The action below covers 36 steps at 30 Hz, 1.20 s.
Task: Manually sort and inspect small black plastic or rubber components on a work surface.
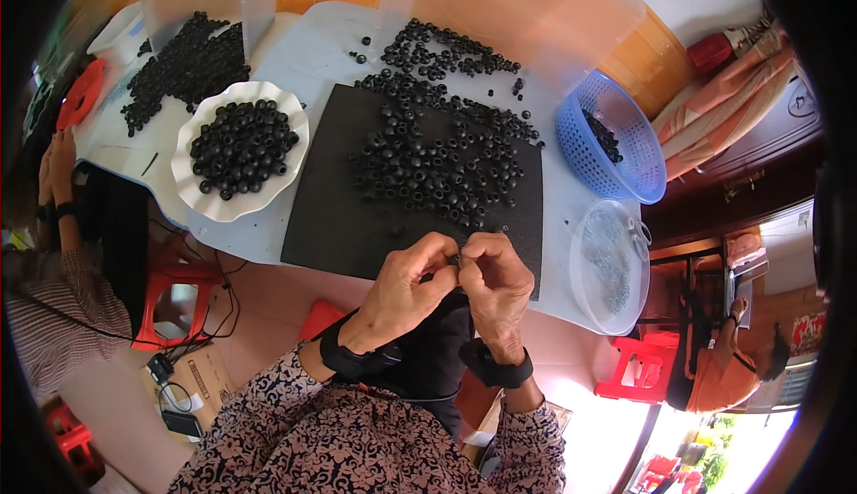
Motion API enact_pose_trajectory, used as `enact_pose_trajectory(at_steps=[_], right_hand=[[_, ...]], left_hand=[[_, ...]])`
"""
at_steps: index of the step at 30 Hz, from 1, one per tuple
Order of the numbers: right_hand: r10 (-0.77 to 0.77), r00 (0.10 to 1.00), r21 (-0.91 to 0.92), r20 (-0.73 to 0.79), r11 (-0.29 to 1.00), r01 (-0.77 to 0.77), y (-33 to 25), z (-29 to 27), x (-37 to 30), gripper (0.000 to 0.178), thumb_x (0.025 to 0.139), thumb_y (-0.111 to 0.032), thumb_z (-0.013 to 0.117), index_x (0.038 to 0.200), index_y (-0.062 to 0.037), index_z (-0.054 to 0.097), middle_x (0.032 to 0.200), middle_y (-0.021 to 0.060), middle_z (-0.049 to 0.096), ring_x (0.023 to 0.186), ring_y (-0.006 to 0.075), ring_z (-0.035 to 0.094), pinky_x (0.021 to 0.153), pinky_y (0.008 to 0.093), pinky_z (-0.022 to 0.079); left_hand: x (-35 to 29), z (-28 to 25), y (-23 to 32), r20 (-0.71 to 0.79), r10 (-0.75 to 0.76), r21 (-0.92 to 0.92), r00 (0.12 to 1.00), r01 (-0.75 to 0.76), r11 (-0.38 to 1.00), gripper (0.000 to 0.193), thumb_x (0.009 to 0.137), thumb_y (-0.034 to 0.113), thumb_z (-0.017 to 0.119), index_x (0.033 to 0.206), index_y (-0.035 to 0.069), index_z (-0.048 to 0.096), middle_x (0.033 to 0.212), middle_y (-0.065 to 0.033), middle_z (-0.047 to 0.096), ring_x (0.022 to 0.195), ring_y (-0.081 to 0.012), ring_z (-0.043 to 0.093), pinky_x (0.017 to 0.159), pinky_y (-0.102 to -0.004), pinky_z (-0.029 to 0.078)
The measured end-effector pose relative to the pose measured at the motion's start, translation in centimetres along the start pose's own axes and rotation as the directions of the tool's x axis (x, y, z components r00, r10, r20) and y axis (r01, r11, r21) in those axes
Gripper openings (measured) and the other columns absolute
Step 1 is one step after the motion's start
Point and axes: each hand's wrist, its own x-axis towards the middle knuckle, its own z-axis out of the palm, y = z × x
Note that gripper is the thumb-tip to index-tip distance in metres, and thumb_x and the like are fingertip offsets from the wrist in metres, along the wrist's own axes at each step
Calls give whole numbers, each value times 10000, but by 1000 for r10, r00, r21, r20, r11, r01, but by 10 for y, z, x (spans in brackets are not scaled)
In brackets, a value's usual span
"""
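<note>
Black bit point(457, 260), too small to identify, pinched at the meeting fingertips of left hand point(402, 289) and right hand point(497, 289), both closed, above the near edge of a dark mat point(323, 213). Round, holed beads point(437, 168) heap loosely just beyond, covering the mat's far part; scalloped white dish point(184, 168) of more beads left, blue perforated basket point(589, 153) and clear round tub point(585, 299) right.

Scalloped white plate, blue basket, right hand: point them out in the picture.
Scalloped white plate point(181, 159), head view, left rim.
Blue basket point(636, 121), head view, perforated wall.
Right hand point(500, 287), head view, back of the hand.
</note>
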Motion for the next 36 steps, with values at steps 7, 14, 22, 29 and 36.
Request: enact_pose_trajectory(at_steps=[7,14,22,29,36], right_hand=[[70,985,-42,158,997,-64,-11,7,11,169,802,102,623,934,2,656,950,71,627,793,115,625,728,255,519],[-131,951,-385,281,892,237,-28,45,59,64,814,3,683,878,-2,676,812,104,680,657,169,663,617,275,526],[-182,730,-517,659,595,615,-14,64,90,46,735,-57,662,729,-18,639,713,135,618,705,350,627,662,446,512],[-162,691,-512,705,557,653,-14,55,91,126,713,-58,705,825,-3,695,769,134,654,661,333,642,637,416,534],[47,992,-385,117,923,2,-19,24,57,175,764,1,665,932,-24,707,798,64,688,691,118,669,629,260,534]], left_hand=[[-6,-17,1,-31,-64,-53,997,62,997,156,894,10,595,1048,-19,591,757,-8,606,698,-38,535,618,-208,444],[-24,-32,6,-35,-39,54,999,41,998,175,868,20,602,1035,-33,592,779,-73,652,744,-112,631,673,-261,501],[-26,-36,2,0,15,86,1000,-15,996,188,845,31,627,1025,-15,597,759,-97,654,726,-147,648,683,-297,504],[-26,-31,0,-33,76,140,997,-71,988,183,839,22,632,1017,-4,606,749,-83,657,705,-132,639,662,-278,489],[-13,-26,0,-41,-20,-12,999,19,1000,140,851,4,588,989,-19,598,761,-39,601,680,-64,540,589,-235,438]])
